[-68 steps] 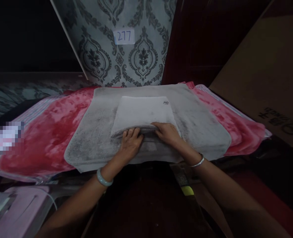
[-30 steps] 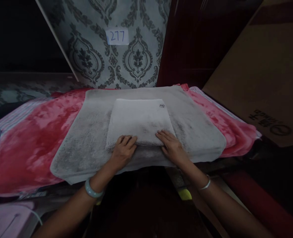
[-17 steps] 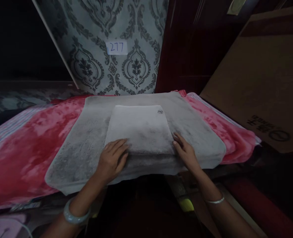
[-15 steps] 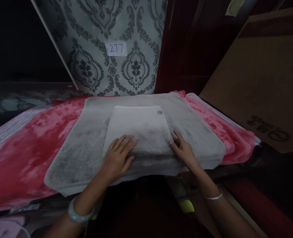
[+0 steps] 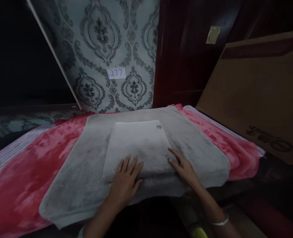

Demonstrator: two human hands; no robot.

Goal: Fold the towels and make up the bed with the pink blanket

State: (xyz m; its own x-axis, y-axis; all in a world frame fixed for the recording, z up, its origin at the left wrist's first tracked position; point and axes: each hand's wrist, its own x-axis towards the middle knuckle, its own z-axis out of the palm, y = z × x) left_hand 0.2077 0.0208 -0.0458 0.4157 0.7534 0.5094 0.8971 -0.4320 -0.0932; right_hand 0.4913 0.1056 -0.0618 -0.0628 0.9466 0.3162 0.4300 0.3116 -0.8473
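Beneath the left hand and the right hand lies a pale towel, folded to a compact rectangle. It rests on a larger grey mat, which in turn covers a red blanket. Folding appears done: the towel shows squared sides, no loose flap, and a small dark mark at the corner farthest from the right fingers. What seems left is only the flattening of its near edge, where the layers bulge slightly. Left hand: palm down, fingers straight and spread, laid on the towel's near left corner with the heel on the mat; it is open and grips nothing. Right hand: also palm down and open, fingers extended along the towel's near right side, tips touching its edge, nothing clasped. Both forearms enter from below and converge toward the towel; a thin bangle circles the right wrist. Beyond the fingers, past the mat's far edge, a patterned panel carries a label reading 277. Right of the right hand, well apart, leans a cardboard box.
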